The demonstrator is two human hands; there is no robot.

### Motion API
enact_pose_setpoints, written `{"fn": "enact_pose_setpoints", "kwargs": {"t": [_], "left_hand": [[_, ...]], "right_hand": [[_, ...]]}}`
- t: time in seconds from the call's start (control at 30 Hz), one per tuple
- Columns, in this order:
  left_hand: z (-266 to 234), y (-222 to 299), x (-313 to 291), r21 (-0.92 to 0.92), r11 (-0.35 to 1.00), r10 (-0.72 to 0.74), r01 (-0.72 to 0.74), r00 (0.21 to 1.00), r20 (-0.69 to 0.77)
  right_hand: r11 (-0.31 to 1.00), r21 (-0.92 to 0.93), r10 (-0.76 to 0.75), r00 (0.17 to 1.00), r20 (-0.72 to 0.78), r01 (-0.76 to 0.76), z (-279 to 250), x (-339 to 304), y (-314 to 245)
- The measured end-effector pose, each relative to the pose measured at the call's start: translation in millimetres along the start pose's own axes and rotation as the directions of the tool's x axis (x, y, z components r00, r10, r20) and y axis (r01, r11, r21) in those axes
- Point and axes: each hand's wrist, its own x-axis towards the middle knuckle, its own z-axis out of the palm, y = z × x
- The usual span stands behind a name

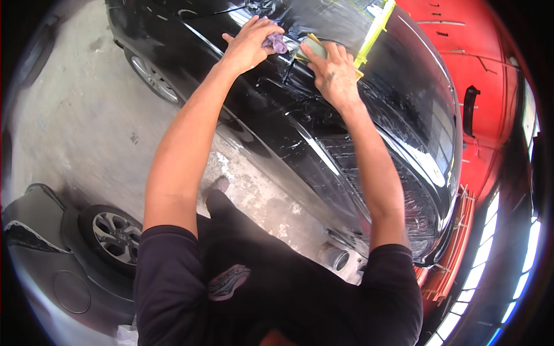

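Note:
Both my arms reach up and forward over a black car [271,109] wrapped partly in clear plastic film. My left hand [251,45] is closed around a crumpled purple cloth [276,42] just above the car body. Close to its right, my right hand [334,72] grips a flat yellowish-green pad [313,46], pressed against the car's surface; its exact kind I cannot make out. Beside the right hand, yellow masking tape [374,33] runs along the edge of a panel. Another bunched bit of purple cloth [262,8] shows beyond the left hand.
At the lower left stands a grey car [34,271] with its wheel [115,233] near me. A small dark bucket [334,256] sits on the stained concrete floor [86,138]. Behind the black car rises a red wall [461,57], with orange racks [453,254] at the right.

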Motion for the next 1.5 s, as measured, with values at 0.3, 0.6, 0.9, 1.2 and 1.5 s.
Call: {"fn": "enact_pose_setpoints", "kwargs": {"t": [0.3, 0.6, 0.9, 1.2, 1.5], "left_hand": [[-1.4, 11.7, -1.9, 0.004, 0.997, -0.072, 0.072, 0.995, 0.065], [0.4, 1.4, -1.2, 0.014, 0.999, -0.035, 0.035, 0.999, -0.019], [-11.1, 0.6, 0.3, -0.020, 0.997, -0.078, 0.080, 0.995, 0.069], [-6.5, -2.4, -1.5, 0.001, 1.000, -0.030, 0.030, 0.999, 0.035], [-4.2, 7.0, -1.7, -0.017, 0.996, -0.085, 0.086, 0.993, 0.079]], "right_hand": [[1.000, -0.004, 0.027, 0.999, -0.024, -0.027, -4.6, -7.5, 3.5], [1.000, -0.012, -0.024, 0.999, 0.029, 0.024, -38.2, -45.7, 29.2], [0.995, 0.085, -0.053, 0.996, 0.078, 0.046, -45.5, -48.5, 43.4], [0.994, 0.089, -0.067, 0.998, 0.012, 0.066, -11.5, -0.1, 17.9], [0.991, 0.126, -0.039, 0.999, 0.005, 0.038, -6.1, 8.9, 15.7]]}}
